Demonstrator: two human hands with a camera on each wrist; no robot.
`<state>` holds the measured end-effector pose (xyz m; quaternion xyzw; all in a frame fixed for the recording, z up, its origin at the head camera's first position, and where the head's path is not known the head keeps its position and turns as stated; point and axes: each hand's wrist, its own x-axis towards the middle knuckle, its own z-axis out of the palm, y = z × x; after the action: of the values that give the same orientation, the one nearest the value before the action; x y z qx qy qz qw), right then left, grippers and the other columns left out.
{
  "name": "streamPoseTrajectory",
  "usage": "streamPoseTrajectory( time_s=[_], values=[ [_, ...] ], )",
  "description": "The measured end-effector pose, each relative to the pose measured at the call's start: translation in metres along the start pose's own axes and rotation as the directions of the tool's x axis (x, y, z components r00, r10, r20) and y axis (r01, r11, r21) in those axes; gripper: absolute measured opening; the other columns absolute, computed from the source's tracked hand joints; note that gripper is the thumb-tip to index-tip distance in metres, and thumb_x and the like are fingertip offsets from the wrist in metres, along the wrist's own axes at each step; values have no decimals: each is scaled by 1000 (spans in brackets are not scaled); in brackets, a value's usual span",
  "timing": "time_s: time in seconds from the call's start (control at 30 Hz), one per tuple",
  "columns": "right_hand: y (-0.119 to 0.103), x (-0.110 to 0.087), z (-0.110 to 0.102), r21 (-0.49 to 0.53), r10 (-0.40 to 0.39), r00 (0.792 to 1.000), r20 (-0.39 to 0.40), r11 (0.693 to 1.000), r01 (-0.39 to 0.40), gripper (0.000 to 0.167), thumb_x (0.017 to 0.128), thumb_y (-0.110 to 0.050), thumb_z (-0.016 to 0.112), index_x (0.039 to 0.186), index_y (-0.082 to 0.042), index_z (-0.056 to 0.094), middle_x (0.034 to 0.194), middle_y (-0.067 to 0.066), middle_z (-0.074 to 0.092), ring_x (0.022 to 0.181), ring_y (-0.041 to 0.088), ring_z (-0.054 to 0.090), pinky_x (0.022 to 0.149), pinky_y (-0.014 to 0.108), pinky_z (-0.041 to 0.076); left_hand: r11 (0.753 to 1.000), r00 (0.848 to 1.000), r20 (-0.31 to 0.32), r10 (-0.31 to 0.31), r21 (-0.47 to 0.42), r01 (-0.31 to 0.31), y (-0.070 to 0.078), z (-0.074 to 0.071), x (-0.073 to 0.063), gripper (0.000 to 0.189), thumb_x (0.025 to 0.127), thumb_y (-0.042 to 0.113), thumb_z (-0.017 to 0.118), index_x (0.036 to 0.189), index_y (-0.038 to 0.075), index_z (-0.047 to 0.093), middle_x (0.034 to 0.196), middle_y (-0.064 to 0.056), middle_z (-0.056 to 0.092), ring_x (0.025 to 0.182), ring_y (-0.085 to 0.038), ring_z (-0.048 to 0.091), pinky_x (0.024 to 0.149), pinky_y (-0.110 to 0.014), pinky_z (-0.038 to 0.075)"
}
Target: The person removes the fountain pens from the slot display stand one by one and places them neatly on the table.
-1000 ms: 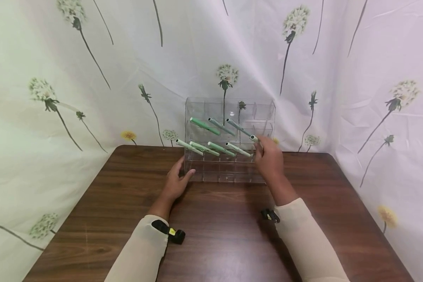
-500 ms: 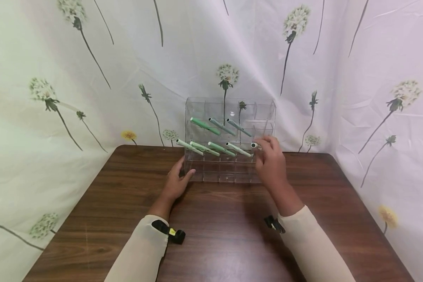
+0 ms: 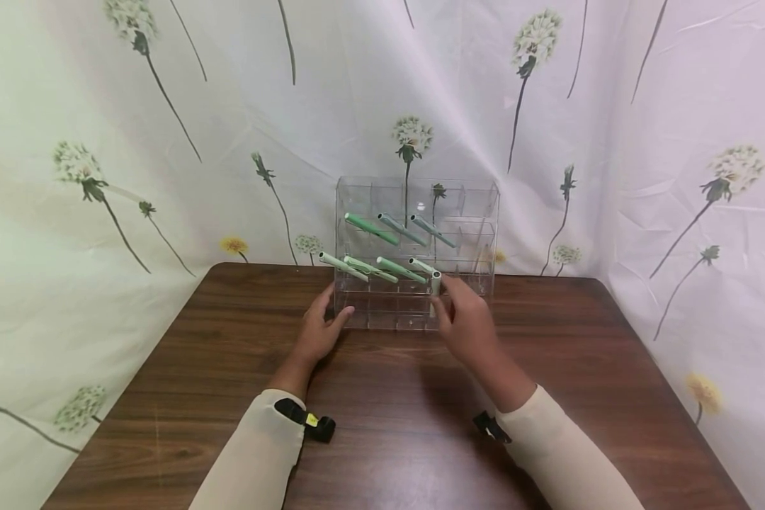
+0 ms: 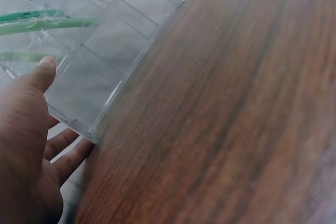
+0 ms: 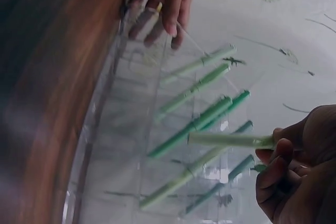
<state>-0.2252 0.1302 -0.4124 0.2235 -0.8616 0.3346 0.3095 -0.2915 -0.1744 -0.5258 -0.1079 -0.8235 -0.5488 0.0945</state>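
A clear plastic tiered display rack (image 3: 382, 304) stands at the back of the table, with capped pens leaning in two of its rows. The upper of these rows has a green pen (image 3: 371, 229) and two blue-grey pens (image 3: 401, 229); below them lean several pale and mid-green pens (image 3: 400, 269). My right hand (image 3: 468, 322) pinches a pale green pen (image 5: 226, 139) between thumb and fingers, in front of the lower row's right end. At the rack's left side rests my left hand (image 3: 319, 331), its thumb (image 4: 46, 66) by the front and its fingers along the side panel.
The brown wood-grain table (image 3: 382, 425) extends toward me from the rack. Right behind the rack hangs a white cloth (image 3: 229, 142) printed with dandelions. Each sleeve cuff carries a black wrist camera, the left one (image 3: 319, 427) near the table.
My right hand has drawn the pale pen out from the lower row's right end and moved it left and down, turning it more upright. My left hand has stayed put.
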Motion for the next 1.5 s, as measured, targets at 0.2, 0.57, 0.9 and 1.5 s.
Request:
streamPoseTrajectory(
  time_s=[0.2,0.57,0.9,1.5],
  values=[
    [-6,-5,9,130,104,990,91,985,-116,74,104,-10,75,168,-7,38,89,10,76,57,6,52,54,27,45,1000,1000,1,-5,4,5,1,-1,0,76,109,33,72,173,18,35,167,-23,46,154,-44,49,114,-64,54],
    [-9,-10,30,312,166,925,342,908,-278,71,104,-8,76,165,-9,41,101,16,77,55,6,48,56,25,44,1000,1000,-3,2,1,-2,1,-1,1,74,108,30,72,172,17,36,162,-25,51,148,-44,55,112,-63,55],
    [-9,-12,57,477,255,776,577,666,-573,74,99,2,76,162,-6,39,92,12,74,65,19,60,52,26,47,1000,1000,-3,9,-15,-9,0,-1,2,73,108,32,73,171,18,38,161,-24,51,148,-44,54,112,-63,55],
    [-14,-20,101,398,225,610,759,582,-710,78,98,-4,80,161,-6,35,87,1,66,57,15,54,53,29,47,1000,1000,-6,-7,0,7,2,-1,2,74,108,30,73,172,21,37,164,-21,51,150,-41,53,113,-63,55]
  ],
)
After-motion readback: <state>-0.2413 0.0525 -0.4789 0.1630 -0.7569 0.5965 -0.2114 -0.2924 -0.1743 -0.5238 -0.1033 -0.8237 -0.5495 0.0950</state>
